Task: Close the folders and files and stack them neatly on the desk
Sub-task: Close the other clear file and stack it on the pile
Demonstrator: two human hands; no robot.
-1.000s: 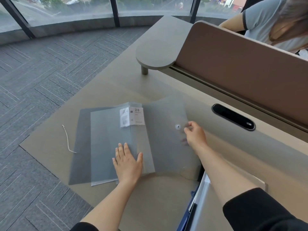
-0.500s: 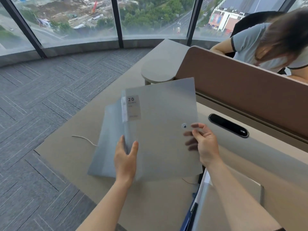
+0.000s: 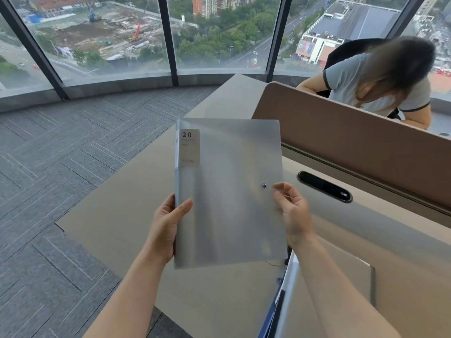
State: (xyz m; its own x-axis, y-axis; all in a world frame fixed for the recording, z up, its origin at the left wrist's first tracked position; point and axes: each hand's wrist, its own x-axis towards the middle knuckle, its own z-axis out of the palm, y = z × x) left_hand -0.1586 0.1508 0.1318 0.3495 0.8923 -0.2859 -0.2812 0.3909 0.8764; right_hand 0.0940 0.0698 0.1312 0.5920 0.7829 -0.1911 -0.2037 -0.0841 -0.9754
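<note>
A translucent grey folder (image 3: 229, 191) with a "20 pockets" label at its top left is closed and held up, tilted, above the beige desk (image 3: 117, 215). A round snap button sits near its right edge. My left hand (image 3: 168, 225) grips the spine on the left, thumb on the front cover. My right hand (image 3: 294, 211) pinches the right edge just below the button. More files (image 3: 280, 308), one with a blue edge, stand at the desk's near right edge, partly hidden by my right arm.
A brown partition panel (image 3: 353, 147) runs along the desk's right side, with a black oval cable slot (image 3: 324, 186) in front of it. Another person sits behind the panel. Grey carpet lies to the left, below large windows.
The folder lay open on the desk, was folded shut, and has been lifted clear of the surface in both hands. The view has tilted upward.
</note>
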